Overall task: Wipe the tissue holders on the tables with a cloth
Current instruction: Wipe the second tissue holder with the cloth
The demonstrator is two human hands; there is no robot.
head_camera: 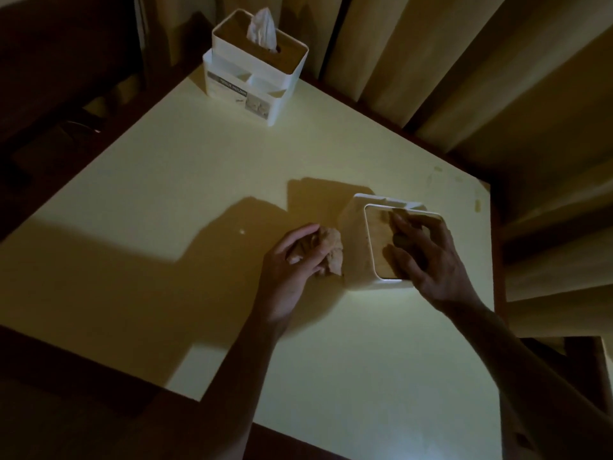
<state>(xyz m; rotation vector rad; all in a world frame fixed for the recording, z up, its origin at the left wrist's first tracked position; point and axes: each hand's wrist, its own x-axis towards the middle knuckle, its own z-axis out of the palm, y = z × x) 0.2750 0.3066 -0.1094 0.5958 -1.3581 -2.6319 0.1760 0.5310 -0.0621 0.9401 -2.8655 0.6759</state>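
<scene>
Two tissue holders [381,240] [255,64] on table [166,194], well apart; curtain [431,61] behind.

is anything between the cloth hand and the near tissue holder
Nothing visible. The left hand holds the crumpled cloth right beside the near tissue holder; the right hand rests on its top, not in the way.

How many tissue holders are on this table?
2. One holder stands at the far corner with a tissue sticking out; the other holder is near the right edge, under the right hand.
</scene>
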